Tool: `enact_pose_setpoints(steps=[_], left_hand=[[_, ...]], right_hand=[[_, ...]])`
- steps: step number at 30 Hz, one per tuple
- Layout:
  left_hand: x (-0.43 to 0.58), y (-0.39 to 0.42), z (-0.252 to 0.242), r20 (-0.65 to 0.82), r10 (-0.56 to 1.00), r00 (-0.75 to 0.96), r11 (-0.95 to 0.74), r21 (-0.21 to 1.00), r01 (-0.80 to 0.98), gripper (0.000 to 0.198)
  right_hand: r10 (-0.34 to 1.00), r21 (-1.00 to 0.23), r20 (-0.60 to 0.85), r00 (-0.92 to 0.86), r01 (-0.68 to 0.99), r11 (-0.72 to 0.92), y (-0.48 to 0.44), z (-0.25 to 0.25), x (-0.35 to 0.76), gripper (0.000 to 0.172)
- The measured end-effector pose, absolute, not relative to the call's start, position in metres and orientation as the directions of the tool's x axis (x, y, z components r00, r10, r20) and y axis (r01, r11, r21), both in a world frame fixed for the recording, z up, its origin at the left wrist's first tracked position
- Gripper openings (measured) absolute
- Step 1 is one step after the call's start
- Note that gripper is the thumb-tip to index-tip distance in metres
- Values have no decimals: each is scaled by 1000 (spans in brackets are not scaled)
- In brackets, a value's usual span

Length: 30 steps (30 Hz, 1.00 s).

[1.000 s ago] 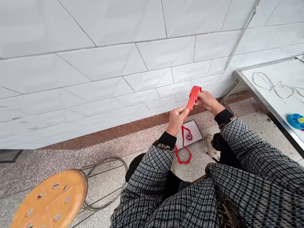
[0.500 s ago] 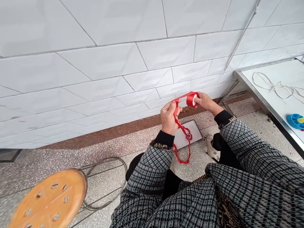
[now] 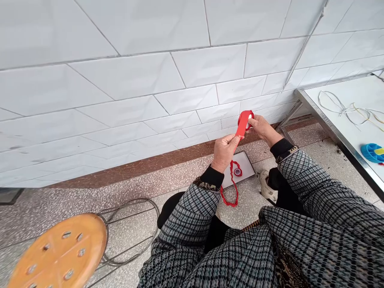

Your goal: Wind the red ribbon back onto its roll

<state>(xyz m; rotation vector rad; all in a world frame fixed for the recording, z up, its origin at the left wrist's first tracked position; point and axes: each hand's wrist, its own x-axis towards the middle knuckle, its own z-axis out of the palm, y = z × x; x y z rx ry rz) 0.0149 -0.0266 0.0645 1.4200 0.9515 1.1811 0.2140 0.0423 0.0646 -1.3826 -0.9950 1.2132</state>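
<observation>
Ribbon roll, red with a pale core, sits right of centre in the frame, raised before the white tiled wall and grasped in the fingers of the right hand. A short flat length of red ribbon runs down from it to the left hand, whose thumb and fingers pinch it shut; below that hand the loose tail hangs in a tangled loop toward the floor, over a white flat box that holds a small ring-shaped object. The step in hand looks like winding or unwinding ribbon between roll and pinch; which of the two cannot be told. The next move would seem to call for a steady pull with the strip kept flat, the left pinch sliding or re-gripping so the tail does not twist. Against the picture half a second ago, the left hand has dropped lower and come closer to the roll, the span between the hands is shorter and steeper, and the roll has turned so that more of its edge shows. An orange stool stands at lower left, a steel-edged table at right.
</observation>
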Motion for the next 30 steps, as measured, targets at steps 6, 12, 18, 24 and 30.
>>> enact_pose_setpoints(steps=[6,12,18,24,30], left_hand=[[10,-16,59,129,983,128,-113,985,-127,42],[5,-10,57,130,985,114,-113,983,-146,41],[17,-20,54,92,979,180,-72,991,-115,42],[36,-20,41,68,980,185,-62,997,-35,40],[49,-14,29,53,974,221,-39,997,-68,37]], right_hand=[[977,-985,-170,128,-34,-167,41,68,223,15],[974,-973,-215,75,-95,-208,36,73,224,13],[941,-893,-339,5,-317,-320,30,80,215,18],[885,-745,-464,-46,-519,-418,33,69,209,22],[854,-722,-510,-107,-485,-493,28,70,204,23]])
